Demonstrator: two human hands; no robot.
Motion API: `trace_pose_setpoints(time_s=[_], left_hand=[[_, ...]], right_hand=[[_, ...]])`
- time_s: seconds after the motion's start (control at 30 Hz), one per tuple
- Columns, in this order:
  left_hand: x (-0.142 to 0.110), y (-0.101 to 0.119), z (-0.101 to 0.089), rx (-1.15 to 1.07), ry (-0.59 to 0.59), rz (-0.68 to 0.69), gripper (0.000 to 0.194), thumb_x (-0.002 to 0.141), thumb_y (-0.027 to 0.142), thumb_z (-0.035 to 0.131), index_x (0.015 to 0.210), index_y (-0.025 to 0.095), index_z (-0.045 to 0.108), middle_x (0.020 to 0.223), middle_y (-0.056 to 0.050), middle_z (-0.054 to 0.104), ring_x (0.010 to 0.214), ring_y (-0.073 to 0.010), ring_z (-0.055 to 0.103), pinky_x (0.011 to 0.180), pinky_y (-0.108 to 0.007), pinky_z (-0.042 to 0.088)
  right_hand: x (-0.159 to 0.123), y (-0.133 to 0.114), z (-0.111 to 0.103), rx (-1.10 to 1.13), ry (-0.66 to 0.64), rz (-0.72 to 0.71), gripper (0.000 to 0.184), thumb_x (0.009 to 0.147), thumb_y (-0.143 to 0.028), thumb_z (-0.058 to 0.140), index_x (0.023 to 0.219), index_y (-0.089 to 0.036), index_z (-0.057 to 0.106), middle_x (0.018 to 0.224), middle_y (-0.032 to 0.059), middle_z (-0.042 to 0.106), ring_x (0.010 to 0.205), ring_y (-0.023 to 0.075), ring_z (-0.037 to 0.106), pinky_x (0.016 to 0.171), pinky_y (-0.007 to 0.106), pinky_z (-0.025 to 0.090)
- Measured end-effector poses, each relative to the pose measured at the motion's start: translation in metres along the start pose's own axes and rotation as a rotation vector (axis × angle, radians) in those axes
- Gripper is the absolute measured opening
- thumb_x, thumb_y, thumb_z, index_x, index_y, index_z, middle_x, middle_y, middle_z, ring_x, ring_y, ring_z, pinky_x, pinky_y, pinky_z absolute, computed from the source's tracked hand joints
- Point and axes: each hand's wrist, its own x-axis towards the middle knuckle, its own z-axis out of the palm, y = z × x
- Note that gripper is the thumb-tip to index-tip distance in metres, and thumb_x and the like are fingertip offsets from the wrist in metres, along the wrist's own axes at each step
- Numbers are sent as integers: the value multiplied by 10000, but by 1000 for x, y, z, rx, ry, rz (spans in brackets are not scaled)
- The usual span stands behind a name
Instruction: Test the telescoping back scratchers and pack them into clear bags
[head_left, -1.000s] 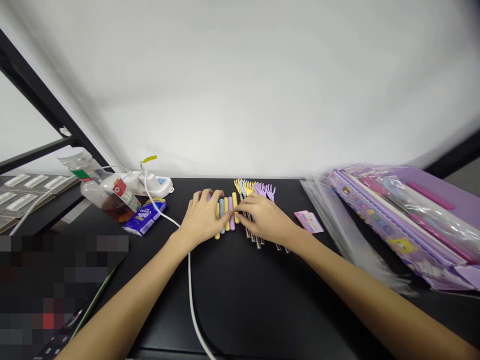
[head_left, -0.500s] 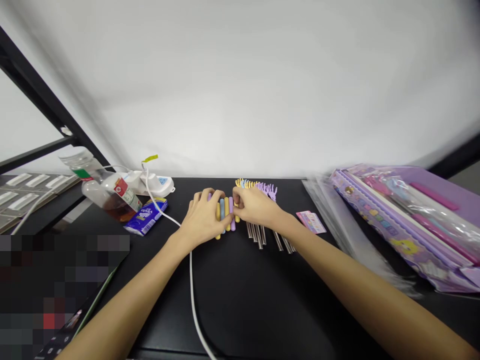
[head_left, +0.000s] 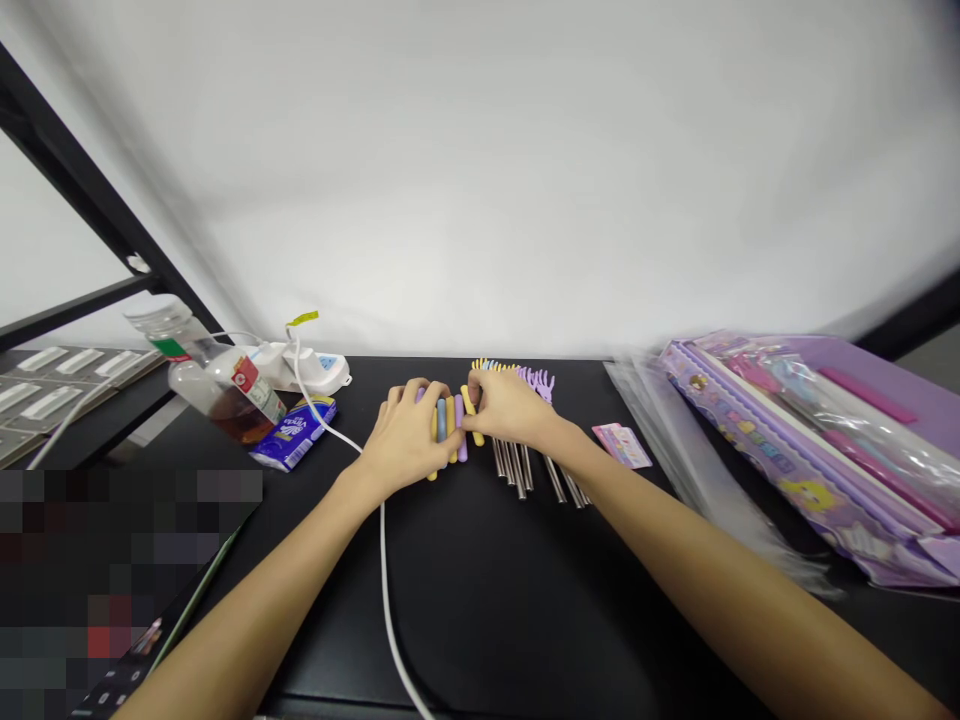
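Note:
My left hand [head_left: 405,435] curls over a row of yellow, blue and purple rounded sticks [head_left: 441,420] lying side by side on the black tabletop. Its fingers cover the far ends of several of them, with the thumb at the right side. Beside that row, my right hand [head_left: 516,408] pinches a single yellow stick [head_left: 478,436], tilted and a little apart from the purple one. Partly under my right hand and wrist lie thin metal rods [head_left: 517,478]. Small yellow, blue and purple claw-like heads [head_left: 538,380] show just beyond that hand.
Small pink cards [head_left: 622,445], a clear plastic sleeve [head_left: 697,490] and a purple patterned package [head_left: 765,450] lie right. A tilted bottle [head_left: 244,390], blue tissue pack [head_left: 296,432] and white power strip [head_left: 322,372] sit left. A white cable [head_left: 386,590] crosses the tabletop [head_left: 510,620].
The yellow stick in my right hand has separated from the row and now tilts. The left hand stays over the other sticks, which have shifted slightly left.

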Motion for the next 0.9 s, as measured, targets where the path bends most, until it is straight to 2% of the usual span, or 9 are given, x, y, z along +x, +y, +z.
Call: trace_pose_setpoints(time_s=[0.23, 0.37, 0.47, 0.57, 0.67, 0.8, 0.9], left_hand=[[0, -1, -4, 21, 1, -35, 441, 820, 439, 611, 1216, 255, 544, 1306, -80, 529, 1120, -315, 511, 993, -470, 442], [0, 1, -5, 31, 1, -45, 417, 838, 443, 587, 1211, 261, 549, 1312, -84, 523, 1112, -318, 519, 962, -467, 454], [0, 4, -5, 38, 4, -65, 427, 842, 456, 582, 1221, 261, 547, 1318, -86, 518, 1113, -330, 516, 934, -473, 466], [-1, 6, -4, 48, 11, -78, 442, 844, 475, 587, 1227, 257, 553, 1323, -91, 512, 1118, -338, 508, 945, -478, 457], [-1, 6, -2, 61, 55, -59, 435, 867, 499, 574, 1230, 259, 570, 1320, -95, 517, 1141, -341, 490, 992, -489, 423], [0, 8, -2, 45, 151, -32, 339, 947, 458, 490, 1186, 252, 617, 1297, -95, 553, 1231, -345, 431, 1038, -498, 381], [1, 15, -6, -73, 194, 76, 319, 1016, 368, 375, 1078, 221, 652, 1198, -75, 624, 1208, -270, 477, 1079, -427, 364]], right_hand=[[-5, -2, -10, 57, 12, 43, 224, 615, -242, 696, 717, -224, 497, 636, -30, 601, 591, 145, 550, 536, 253, 368], [-14, -1, -21, 238, -24, 156, 217, 659, -239, 673, 829, -218, 538, 617, -35, 621, 545, 140, 565, 525, 252, 395], [-23, 2, -26, 496, -63, 203, 378, 700, -189, 633, 1064, -207, 533, 597, -37, 643, 515, 151, 598, 516, 260, 454], [-32, 7, -29, 740, -77, 198, 605, 719, -128, 624, 1291, -204, 442, 611, -33, 670, 527, 159, 640, 545, 276, 529], [-41, 9, -32, 870, -74, 183, 705, 729, -95, 643, 1374, -225, 390, 638, -33, 681, 550, 157, 672, 581, 278, 573], [-52, 10, -37, 963, -29, 180, 516, 782, -141, 667, 1260, -211, 484, 676, -11, 691, 624, 172, 718, 632, 287, 603], [-56, 12, -37, 1019, 52, 166, 387, 829, -226, 684, 1189, -196, 545, 719, 11, 706, 654, 166, 720, 696, 315, 618]])
